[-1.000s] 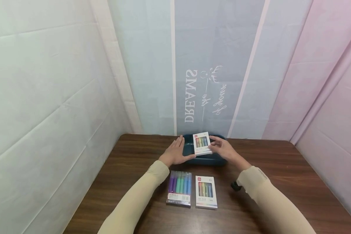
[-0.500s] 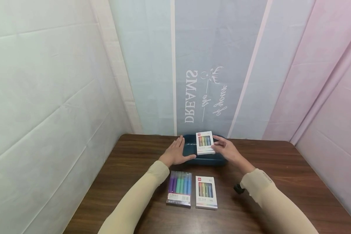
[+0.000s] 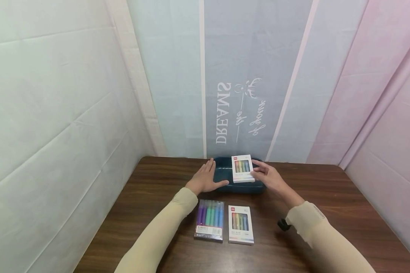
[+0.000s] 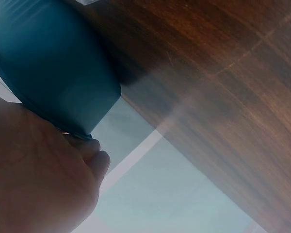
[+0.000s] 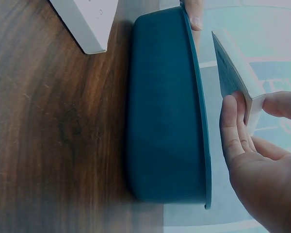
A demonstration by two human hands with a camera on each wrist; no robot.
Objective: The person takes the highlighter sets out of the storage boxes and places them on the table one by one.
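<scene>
We saw the right hand (image 3: 270, 176) pinching a white marker box (image 3: 242, 168) over the blue tray (image 3: 222, 172) at 12 o'clock on the table (image 3: 328, 197). The left hand (image 3: 205, 179), fingers straight, pressed the tray's 9 o'clock rim, forearm outstretched.

The small white box of coloured pens (image 3: 242, 168) hides part of the inside of the dark teal plastic tray (image 3: 222, 172). The print on the box is too small to read. In the left wrist view, the left hand (image 4: 36, 174) is blurry and cut off by the edge.
</scene>
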